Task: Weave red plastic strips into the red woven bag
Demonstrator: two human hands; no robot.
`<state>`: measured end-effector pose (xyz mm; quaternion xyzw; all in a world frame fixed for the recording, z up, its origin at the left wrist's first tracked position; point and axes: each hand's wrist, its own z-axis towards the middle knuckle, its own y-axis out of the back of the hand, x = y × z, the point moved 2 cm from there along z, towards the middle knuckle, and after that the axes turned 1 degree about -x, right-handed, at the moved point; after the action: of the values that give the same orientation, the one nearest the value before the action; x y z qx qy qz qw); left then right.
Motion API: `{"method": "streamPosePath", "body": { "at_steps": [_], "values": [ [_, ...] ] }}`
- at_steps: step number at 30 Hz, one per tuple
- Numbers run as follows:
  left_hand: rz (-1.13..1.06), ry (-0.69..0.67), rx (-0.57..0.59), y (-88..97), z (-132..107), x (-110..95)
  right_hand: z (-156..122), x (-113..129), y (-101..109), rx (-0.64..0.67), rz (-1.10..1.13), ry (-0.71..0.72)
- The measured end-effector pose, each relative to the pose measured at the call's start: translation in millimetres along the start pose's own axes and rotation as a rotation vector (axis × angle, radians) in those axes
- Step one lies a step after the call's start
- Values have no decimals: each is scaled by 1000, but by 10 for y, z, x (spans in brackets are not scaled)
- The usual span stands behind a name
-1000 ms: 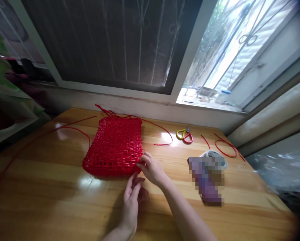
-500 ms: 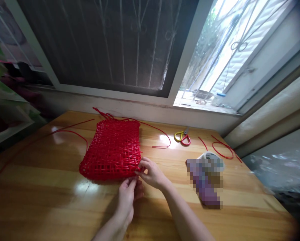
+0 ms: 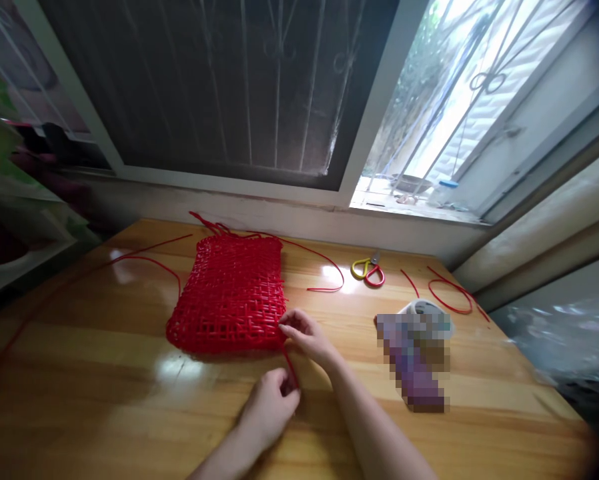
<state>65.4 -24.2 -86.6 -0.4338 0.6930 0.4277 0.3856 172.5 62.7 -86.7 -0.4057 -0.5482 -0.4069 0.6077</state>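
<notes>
A red woven mesh piece [image 3: 229,293] of plastic cord lies on the wooden table [image 3: 104,413], loose cord ends trailing from its far edge. My right hand [image 3: 307,337] pinches the mesh's near right corner. My left hand [image 3: 272,407] sits closer to me, fingers closed on a short red cord [image 3: 290,367] that runs up to that same corner.
Yellow and red scissors [image 3: 368,271] lie to the right of the mesh, with loose red cord loops [image 3: 447,293] beyond. A blurred-out object [image 3: 414,353] and a white round item [image 3: 422,308] rest at right. Long red cords [image 3: 79,280] trail left. A window wall stands behind.
My left hand has closed on a red cord and drawn it back toward me from the mesh corner. My right hand stays pinched on that corner.
</notes>
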Motion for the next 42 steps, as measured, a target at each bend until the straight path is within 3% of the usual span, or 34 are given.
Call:
{"method": "streamPosePath", "body": {
  "at_steps": [3,7,11,13,17,19,22,25,30,36,42],
  "values": [
    [186,-54,-20,73,-43,-36,8,-25,-8,-30,20,-5],
    [191,-62,-28,190,-60,-21,-9,-31,-10,-105,-34,2],
    [174,-138,-199,376,-115,-32,-42,16,33,-129,-187,-30],
    [267,-286,-322,496,-164,-129,-66,71,74,-55,-301,-71],
    [501,-700,-494,722,-153,-402,-128,148,122,248,-382,-194],
    [621,-785,-605,816,-49,-478,-146,147,116,324,-344,-219],
    [814,-781,-696,889,161,-492,-145,107,84,340,-294,-206],
    [940,-720,-681,885,296,-450,-133,61,68,294,-260,-169],
    [1019,-667,-680,830,308,-435,-138,37,85,270,-228,-166],
    [980,-709,-673,864,319,-384,-153,85,116,286,-134,-246],
    [950,-756,-577,977,272,-381,-162,65,76,318,-174,-294]
  ]
}}
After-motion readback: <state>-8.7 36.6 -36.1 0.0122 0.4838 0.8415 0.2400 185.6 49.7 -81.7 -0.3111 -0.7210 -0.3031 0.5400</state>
